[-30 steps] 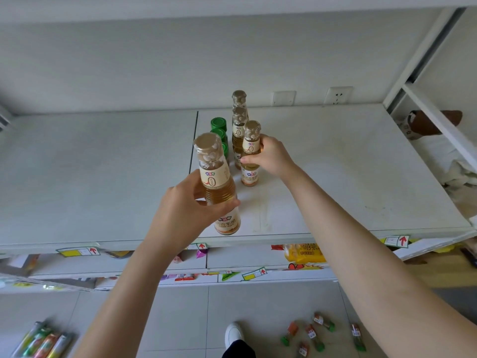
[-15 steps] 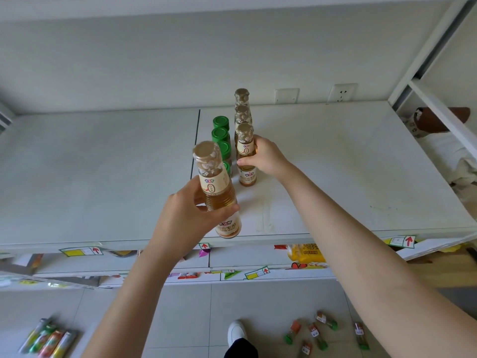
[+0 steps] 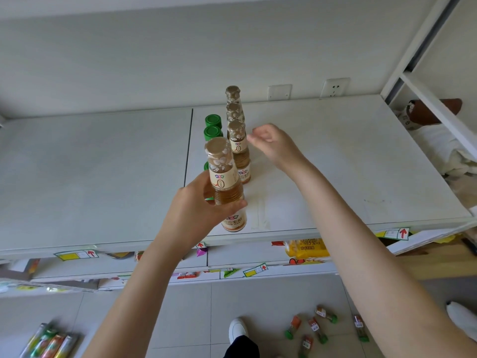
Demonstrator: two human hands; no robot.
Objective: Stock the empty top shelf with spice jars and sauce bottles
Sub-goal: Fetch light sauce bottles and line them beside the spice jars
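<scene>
Left hand [image 3: 193,215] grips an amber glass sauce bottle with a tan shrink-wrapped cap [image 3: 223,180] around mid-body. The thumb lies across the front, the fingers are hidden behind it, and the lower label is half covered. The sauce bottle stands upright at the front edge of the white top shelf [image 3: 335,164]; we can't tell whether its base rests on the board or hangs just above it. Right hand [image 3: 273,146] is released, fingers loosely curled with nothing in them, just right of the front bottle in a row of three matching amber bottles [image 3: 238,148]; as far as we can see there is a small gap. That row runs straight back toward the wall, each bottle masking the one behind, so the rear two show mostly caps and necks. Left of it is a line of green-capped jars [image 3: 213,120]: two lids are clear, the rest only green slivers behind the sauce bottle and left hand, so we can't count them. Label print is too small to read. The lower shelves are mostly hidden under the top board; we see price tags with red arrows [image 3: 395,233] and a yellow packet [image 3: 307,248], its top cut off. On the tiled floor small green-capped spice jars [image 3: 325,315] lie scattered at right, coloured tubes [image 3: 51,343] are cropped at the bottom-left corner, and there is one white shoe [image 3: 238,330]. At far right a brown object [image 3: 436,111] sits behind the white frame; we can't identify it.
</scene>
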